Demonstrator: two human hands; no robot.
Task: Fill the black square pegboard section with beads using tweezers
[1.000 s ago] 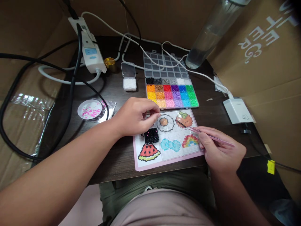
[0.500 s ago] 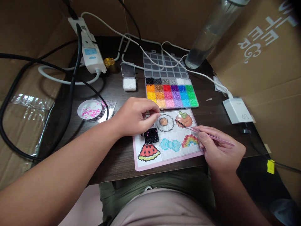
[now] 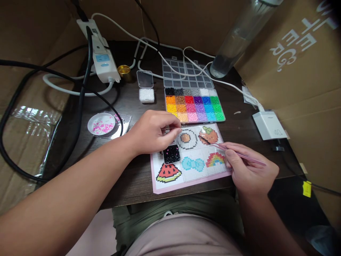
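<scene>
My left hand [image 3: 157, 132] is closed, thumb and forefinger bent together at the clear lid of a small box of black beads [image 3: 172, 154]; the other fingers are hidden. A few pink beads lie among the black ones. Pink tweezers [image 3: 245, 155] are held in my right hand [image 3: 247, 170], their tips above the persimmon pattern's lower edge. Under both hands lies a pattern sheet [image 3: 168, 185] with a clear pegboard [image 3: 193, 175] over part of it. It shows a watermelon, a fried egg, a blue bow and a rainbow; a dark row crosses the persimmon.
A sectioned case of coloured beads [image 3: 195, 106] stands open behind the sheet. Left of it are a small box of white beads [image 3: 146, 96], a white dish [image 3: 90, 125] and a power strip [image 3: 102, 60]. A charger [image 3: 269, 125] and water bottle [image 3: 231, 53] stand right; cables cross the table.
</scene>
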